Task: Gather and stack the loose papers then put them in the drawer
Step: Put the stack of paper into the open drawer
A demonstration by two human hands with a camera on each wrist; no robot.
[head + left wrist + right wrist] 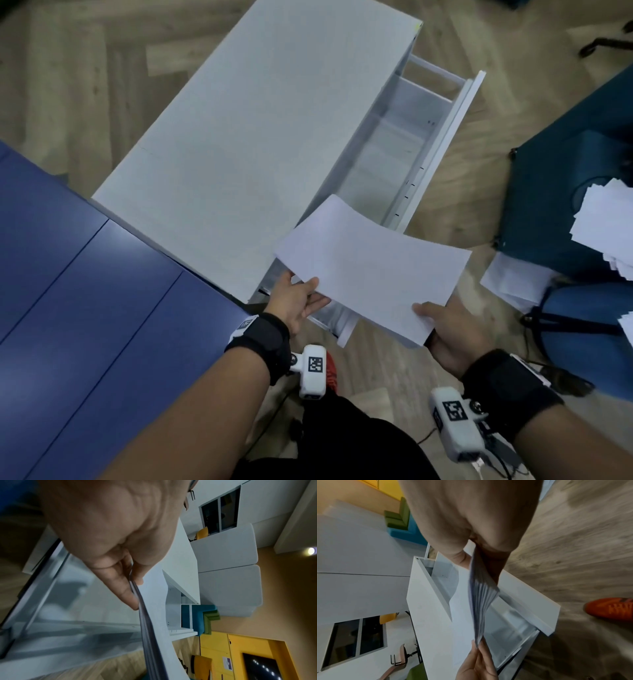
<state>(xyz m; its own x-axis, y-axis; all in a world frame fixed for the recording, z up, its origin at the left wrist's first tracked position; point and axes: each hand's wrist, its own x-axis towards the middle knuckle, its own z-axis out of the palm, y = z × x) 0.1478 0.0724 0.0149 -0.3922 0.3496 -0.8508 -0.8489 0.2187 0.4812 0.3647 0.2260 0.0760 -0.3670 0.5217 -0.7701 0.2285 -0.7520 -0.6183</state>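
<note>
A stack of white papers (373, 270) hangs in the air over the near end of the open white drawer (394, 154) of a low white cabinet (246, 144). My left hand (301, 298) pinches the stack's near left corner, thumb on top and fingers beneath. My right hand (442, 329) grips the near right corner the same way. In the left wrist view the stack's edge (149, 635) runs away between thumb and fingers (126, 595). The right wrist view shows the sheets (482, 601) fanned slightly above the drawer (510, 616). The drawer's inside looks bare.
More loose papers (603, 219) lie on a teal chair seat (555, 192) at the right, and some on the floor (513, 281) beside it. A blue panel (78, 274) stands at the left. An orange shoe (611, 608) is on the wooden floor.
</note>
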